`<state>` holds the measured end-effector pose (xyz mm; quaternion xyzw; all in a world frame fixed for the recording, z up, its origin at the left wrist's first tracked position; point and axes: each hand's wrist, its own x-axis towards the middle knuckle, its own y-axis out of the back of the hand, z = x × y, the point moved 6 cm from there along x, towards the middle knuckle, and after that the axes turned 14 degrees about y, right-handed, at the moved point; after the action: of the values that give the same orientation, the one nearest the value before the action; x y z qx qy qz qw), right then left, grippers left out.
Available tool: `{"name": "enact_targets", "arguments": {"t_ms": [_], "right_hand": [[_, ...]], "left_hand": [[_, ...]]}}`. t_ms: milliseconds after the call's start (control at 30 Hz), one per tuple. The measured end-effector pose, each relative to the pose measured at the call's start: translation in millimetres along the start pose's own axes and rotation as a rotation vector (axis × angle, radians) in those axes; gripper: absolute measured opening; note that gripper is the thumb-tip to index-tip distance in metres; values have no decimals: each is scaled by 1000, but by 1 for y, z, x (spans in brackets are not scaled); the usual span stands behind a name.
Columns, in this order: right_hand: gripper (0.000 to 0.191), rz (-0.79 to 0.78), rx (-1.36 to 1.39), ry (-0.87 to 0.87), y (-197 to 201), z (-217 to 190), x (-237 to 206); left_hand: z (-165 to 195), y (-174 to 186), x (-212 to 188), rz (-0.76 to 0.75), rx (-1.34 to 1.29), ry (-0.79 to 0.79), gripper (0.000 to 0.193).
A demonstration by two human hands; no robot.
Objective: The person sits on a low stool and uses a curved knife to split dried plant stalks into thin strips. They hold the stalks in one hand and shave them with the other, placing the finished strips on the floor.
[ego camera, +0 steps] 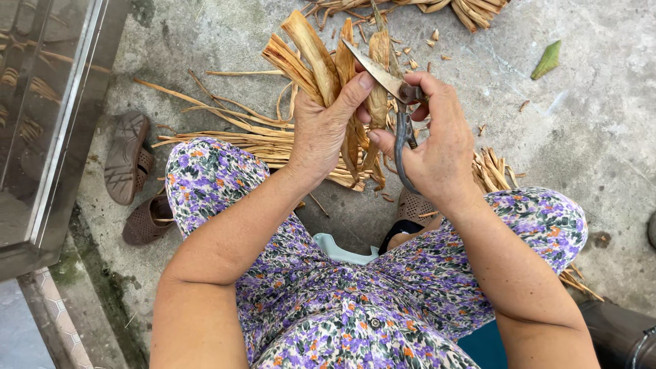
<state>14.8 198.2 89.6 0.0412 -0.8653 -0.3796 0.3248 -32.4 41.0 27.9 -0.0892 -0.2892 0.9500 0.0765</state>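
Observation:
My left hand point(321, 126) grips a bunch of dried tan leaf strips point(311, 58) that stick up and away from me. My right hand point(437, 140) holds a pair of old metal scissors point(386, 78), its blade pointing up-left across the strips, near my left thumb. One handle loop curves down under my right palm. Both hands are above my knees, which are covered in purple floral cloth.
More dried strips lie on the concrete floor point(581, 137) in piles: under my hands point(232, 137), at the top point(471, 8) and by my right knee point(495, 171). Brown sandals point(130, 157) lie at the left beside a glass door point(41, 123). A green leaf point(548, 60) lies top right.

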Motion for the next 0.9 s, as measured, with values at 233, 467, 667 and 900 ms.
{"name": "enact_targets", "arguments": {"t_ms": [233,467,667,900], "right_hand": [[84,13,-133,69,3,-13,4],[80,-11,-124,21,1,-9,2],[73,4,-74,7,-5,-4,-2],[66,45,66,59,-9,4,-9]], "left_hand": [[3,1,-7,20,25,-34,18],[-2,1,-7,62,-53,2,23],[-6,2,-5,94,-91,18,25],[-8,6,-2,114,-71,28,26]]}}
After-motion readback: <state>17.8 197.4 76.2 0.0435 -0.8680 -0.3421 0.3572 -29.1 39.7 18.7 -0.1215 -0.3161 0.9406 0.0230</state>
